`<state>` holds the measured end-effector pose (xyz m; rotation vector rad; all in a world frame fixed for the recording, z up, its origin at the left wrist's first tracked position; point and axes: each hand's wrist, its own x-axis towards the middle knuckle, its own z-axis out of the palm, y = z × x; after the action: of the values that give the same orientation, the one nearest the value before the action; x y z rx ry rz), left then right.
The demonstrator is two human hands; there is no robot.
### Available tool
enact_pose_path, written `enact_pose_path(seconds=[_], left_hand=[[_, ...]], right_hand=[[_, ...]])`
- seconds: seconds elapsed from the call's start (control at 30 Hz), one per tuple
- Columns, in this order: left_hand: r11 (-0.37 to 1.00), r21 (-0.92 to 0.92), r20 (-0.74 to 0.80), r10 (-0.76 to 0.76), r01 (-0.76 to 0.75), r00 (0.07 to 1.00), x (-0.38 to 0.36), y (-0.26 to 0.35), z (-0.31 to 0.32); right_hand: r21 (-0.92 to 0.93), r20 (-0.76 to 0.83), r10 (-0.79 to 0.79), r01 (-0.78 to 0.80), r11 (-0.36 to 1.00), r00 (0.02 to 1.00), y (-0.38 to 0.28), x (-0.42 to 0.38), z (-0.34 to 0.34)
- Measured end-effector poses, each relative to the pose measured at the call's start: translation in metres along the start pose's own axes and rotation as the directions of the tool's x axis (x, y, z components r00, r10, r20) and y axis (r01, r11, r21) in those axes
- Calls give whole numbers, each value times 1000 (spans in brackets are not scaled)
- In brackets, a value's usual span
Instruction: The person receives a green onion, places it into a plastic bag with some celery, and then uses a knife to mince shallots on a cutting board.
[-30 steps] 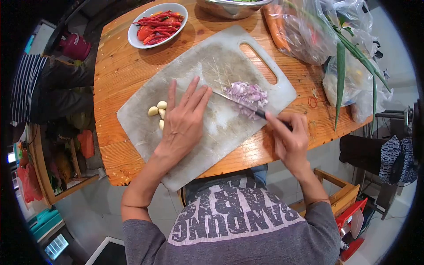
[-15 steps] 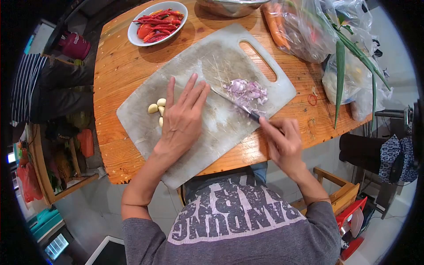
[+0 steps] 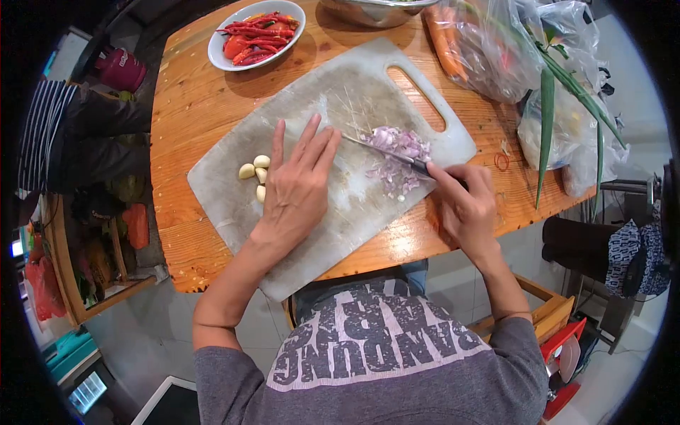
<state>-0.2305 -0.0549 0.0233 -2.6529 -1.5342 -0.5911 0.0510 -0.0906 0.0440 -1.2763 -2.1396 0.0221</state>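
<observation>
My right hand (image 3: pixel 467 205) grips the dark handle of a knife (image 3: pixel 389 154). The blade lies across a heap of chopped shallot (image 3: pixel 404 142), with bits on both sides of it. My left hand (image 3: pixel 297 184) rests palm down on the white cutting board (image 3: pixel 304 265), fingers stretched out, its fingertips beside the knife's tip. Several peeled garlic cloves (image 3: pixel 261 174) sit just left of that hand, one partly covered by it.
A white bowl of red chillies and tomatoes (image 3: pixel 219 58) stands at the back left of the wooden table (image 3: pixel 184 142). Behind the board are a metal bowl (image 3: pixel 375 15), bagged carrots (image 3: pixel 445 42) and long green leaves (image 3: pixel 547 127). A red rubber band (image 3: pixel 501 163) lies at right.
The knife's handle end has swung away from my body, bringing the blade over the shallot heap. More chopped bits show on the near side of the blade. My left hand stays almost in place.
</observation>
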Motion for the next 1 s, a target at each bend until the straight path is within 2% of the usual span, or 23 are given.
enact_pose_path(seconds=[0.07,0.1,0.2,0.3,0.47,0.57,0.67,0.8,0.9,1.0], left_hand=[[999,-32,4,1,-1,1000,2,-1,5],[999,-50,17,-3,4,1000,1,-1,6],[1000,-1,-1,-4,4,1000,2,0,1],[998,-57,53,-4,7,999,1,0,1],[999,-28,40,-15,16,999,4,2,7],[1000,-12,12,-15,15,1000,5,-4,10],[1000,-25,33,-8,9,999,5,-4,7],[1000,-23,50,-18,19,999,5,-5,1],[1000,-12,46,-18,19,999,4,-2,0],[997,-67,61,-25,29,998,5,-5,4]], right_hand=[[16,5,14,-14,1000,1000,8,1,4],[-28,-18,-44,43,999,999,4,5,-4],[27,27,52,-52,998,998,13,3,10],[-19,19,6,-5,1000,1000,3,17,-13],[-36,10,-12,12,999,1000,9,28,-12],[75,32,68,-70,995,997,14,9,14],[-31,-38,-2,0,1000,999,7,10,-1],[27,-22,-15,16,1000,1000,8,3,9],[28,-9,29,-29,999,1000,14,-3,18],[27,2,16,-16,1000,1000,9,3,10]])
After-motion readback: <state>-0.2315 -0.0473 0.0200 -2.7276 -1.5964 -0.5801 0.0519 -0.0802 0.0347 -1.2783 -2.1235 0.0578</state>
